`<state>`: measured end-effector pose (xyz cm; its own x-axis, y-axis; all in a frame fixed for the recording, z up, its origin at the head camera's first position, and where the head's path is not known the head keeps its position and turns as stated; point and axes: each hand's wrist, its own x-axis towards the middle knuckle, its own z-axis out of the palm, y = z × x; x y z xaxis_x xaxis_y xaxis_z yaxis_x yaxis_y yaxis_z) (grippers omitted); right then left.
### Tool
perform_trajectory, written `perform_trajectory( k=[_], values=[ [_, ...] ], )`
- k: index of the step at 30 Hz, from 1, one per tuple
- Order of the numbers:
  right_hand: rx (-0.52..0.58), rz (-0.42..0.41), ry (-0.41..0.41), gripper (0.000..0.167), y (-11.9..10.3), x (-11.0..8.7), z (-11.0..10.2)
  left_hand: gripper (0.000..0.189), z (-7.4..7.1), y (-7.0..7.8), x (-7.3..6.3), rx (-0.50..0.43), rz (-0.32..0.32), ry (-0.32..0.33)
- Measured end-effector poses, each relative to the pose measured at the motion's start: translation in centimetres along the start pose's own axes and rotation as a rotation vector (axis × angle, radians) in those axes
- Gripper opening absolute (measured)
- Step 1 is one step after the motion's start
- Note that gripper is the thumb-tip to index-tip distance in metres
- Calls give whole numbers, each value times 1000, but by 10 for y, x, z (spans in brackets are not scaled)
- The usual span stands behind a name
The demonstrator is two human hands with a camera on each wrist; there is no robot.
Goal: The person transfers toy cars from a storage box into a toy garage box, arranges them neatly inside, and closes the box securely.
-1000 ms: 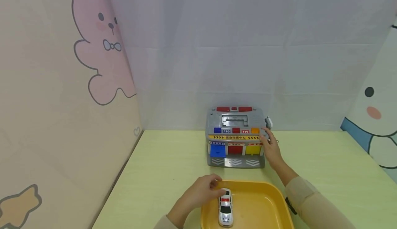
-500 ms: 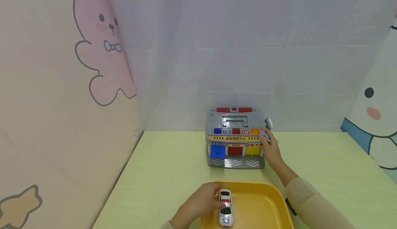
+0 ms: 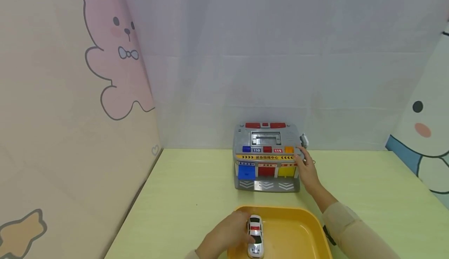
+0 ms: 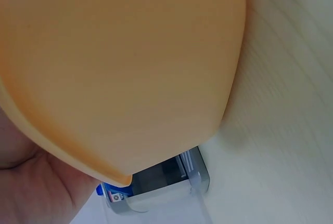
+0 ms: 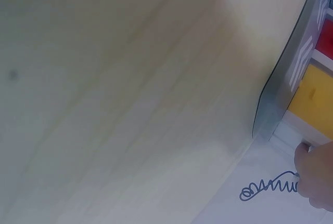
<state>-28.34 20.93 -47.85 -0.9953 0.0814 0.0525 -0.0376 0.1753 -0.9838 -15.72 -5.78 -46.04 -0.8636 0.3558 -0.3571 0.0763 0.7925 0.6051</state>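
Note:
In the head view, a white toy police car point(image 3: 255, 247) with a red roof light lies in the yellow tray point(image 3: 301, 211). My left hand point(image 3: 225, 232) is at the car's left side, its thumb over the windshield. Its other fingers are partly hidden and blurred, so their grip is unclear. My right hand point(image 3: 309, 174) holds the right front corner of a grey toy emergency station point(image 3: 266, 136), thumb in front and fingers at the upper edge. In the right wrist view, only part of this hand point(image 5: 316, 174) shows, beside the station's yellow door point(image 5: 315, 96).
The station has a blue door point(image 3: 246, 172) and a red door point(image 3: 266, 171) too. A white piece point(image 3: 304, 140) sticks out at its right. A dark coiled cord point(image 5: 270, 185) hangs by the right hand. A patterned side wall point(image 3: 70, 142) borders the pale green table point(image 3: 182, 189).
My left hand has come from the tray's far rim down along the car, its thumb passing from the car's rear to its windshield. The right hand stays at the station.

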Motion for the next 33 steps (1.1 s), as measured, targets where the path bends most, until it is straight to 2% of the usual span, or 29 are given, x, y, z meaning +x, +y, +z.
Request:
perform_trajectory(
  k=[7,18,25,29,33],
  values=[
    [-13,-23,26,55,11,4,2,42,5,0,6,73,-9,-16],
    [2,-24,22,54,5,1,2,49,5,8,9,117,-61,-32],
    [14,-19,25,54,11,5,1,52,7,6,17,219,-35,-22],
    [21,0,15,54,6,3,1,54,7,7,19,242,-32,-38],
    [25,-3,2,51,-9,-6,2,54,5,8,20,271,-23,-71]
  ],
)
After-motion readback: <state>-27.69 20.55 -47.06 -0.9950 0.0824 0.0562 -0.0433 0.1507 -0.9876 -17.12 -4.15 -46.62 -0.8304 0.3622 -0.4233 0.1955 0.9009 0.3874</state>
